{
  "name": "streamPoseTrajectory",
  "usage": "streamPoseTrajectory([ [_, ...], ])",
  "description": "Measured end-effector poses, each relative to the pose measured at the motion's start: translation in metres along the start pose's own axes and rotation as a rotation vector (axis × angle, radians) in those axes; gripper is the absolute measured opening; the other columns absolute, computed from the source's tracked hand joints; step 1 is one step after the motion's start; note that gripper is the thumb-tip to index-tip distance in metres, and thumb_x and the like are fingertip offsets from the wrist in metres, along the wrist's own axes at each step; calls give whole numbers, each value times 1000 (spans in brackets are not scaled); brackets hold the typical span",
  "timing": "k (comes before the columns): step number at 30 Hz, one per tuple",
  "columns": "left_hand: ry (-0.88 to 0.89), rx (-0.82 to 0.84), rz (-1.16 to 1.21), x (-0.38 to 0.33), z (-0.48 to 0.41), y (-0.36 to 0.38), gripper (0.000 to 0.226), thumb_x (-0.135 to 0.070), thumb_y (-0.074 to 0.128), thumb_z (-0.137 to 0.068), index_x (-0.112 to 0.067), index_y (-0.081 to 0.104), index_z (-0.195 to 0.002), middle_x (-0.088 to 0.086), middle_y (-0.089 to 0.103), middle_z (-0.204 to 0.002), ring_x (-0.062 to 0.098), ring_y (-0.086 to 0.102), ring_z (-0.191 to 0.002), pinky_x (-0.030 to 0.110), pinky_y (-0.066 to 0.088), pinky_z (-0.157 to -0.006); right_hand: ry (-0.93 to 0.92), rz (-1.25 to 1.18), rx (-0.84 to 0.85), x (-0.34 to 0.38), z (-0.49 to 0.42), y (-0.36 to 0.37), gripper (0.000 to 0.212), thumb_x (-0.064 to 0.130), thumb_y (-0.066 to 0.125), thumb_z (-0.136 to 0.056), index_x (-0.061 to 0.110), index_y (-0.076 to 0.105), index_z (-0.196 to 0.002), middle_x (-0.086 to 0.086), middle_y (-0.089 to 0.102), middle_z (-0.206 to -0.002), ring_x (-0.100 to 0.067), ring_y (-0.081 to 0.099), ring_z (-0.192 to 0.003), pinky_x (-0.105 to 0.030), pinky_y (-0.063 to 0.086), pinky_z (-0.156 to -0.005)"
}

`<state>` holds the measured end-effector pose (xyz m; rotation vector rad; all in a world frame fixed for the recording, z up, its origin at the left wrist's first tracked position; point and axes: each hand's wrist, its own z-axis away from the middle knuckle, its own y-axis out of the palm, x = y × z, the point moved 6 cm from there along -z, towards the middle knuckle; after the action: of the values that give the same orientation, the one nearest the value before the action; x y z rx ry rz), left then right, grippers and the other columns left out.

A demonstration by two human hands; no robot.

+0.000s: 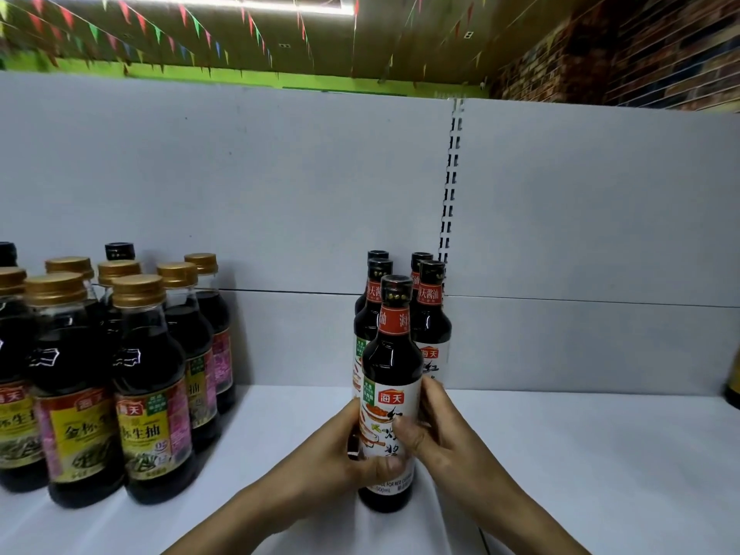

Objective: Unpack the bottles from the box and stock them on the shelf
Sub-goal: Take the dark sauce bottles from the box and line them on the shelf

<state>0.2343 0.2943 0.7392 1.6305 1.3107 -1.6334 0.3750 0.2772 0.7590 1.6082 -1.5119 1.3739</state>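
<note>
Head view: A white shop shelf (580, 454) is seen from above and in front, backed by a pale grey panel (240, 186) with a slotted metal upright (452, 174) running down it right of centre.

Near the middle, a dark soy sauce bottle, the front bottle (390, 394), is held upright by both hands, with its base at the shelf surface. It has a black cap, a red neck band and a white label with a red logo.

The left hand (340, 454) is wrapped round the bottle's left side, with the thumb laid across the lower front of the label. The right hand (444, 430) is curled round the right side, with the thumb pressed on the middle of the label. The other fingers pass behind the bottle and are mostly hidden.

Just behind it, four matching black-capped bottles (430, 306) are stood upright in two short rows against the back panel.

Well apart on the left, a cluster of gold-capped bottles (148, 394) with yellow and pink labels is stood on the same shelf. Two black caps are seen behind them.

At the far right edge, part of a dark container (734, 386) is cut off by the frame.

Above the panel, strings of coloured bunting (180, 18) are hung below the ceiling, and a brick-patterned wall (640, 54) is seen at upper right.
</note>
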Motion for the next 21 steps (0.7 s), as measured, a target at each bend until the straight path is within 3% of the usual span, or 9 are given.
streamPoseTrajectory([
  [5,-14,-99,-77,5,-3,-6,58,-36,83,-83,-40,54,-133,-17,71,-124,7,64,-119,38,53,-106,6,99,-62,-6,1,-2,58,28,64,-98,40,39,-148,22,66,-133,3,63,-121,-20,54,-98],
  [8,-2,-186,-110,8,-2,-11,60,-34,87,-79,-37,55,-129,-20,72,-117,-1,66,-109,31,56,-99,32,207,-101,-17,6,0,64,42,67,-94,52,35,-149,19,60,-142,-1,60,-127,-35,50,-109],
  [10,8,-223,-96,9,0,-15,67,-35,91,-72,-36,53,-127,-17,72,-115,-1,67,-105,28,58,-94,50,233,-118,-23,7,0,65,51,67,-90,57,35,-146,21,58,-142,-1,58,-129,-37,51,-109],
  [16,83,-263,-138,5,4,-16,62,-36,89,-74,-33,53,-125,-18,71,-117,1,66,-111,33,60,-92,69,265,-171,-23,5,1,52,36,72,-92,69,43,-120,31,65,-123,10,62,-114,-30,58,-98],
  [21,134,-329,-235,4,6,-22,66,-41,87,-75,-42,48,-128,-23,69,-114,5,68,-107,29,61,-85,88,246,-198,-23,-1,2,52,32,74,-90,68,46,-116,31,68,-116,5,66,-109,-32,58,-97],
])
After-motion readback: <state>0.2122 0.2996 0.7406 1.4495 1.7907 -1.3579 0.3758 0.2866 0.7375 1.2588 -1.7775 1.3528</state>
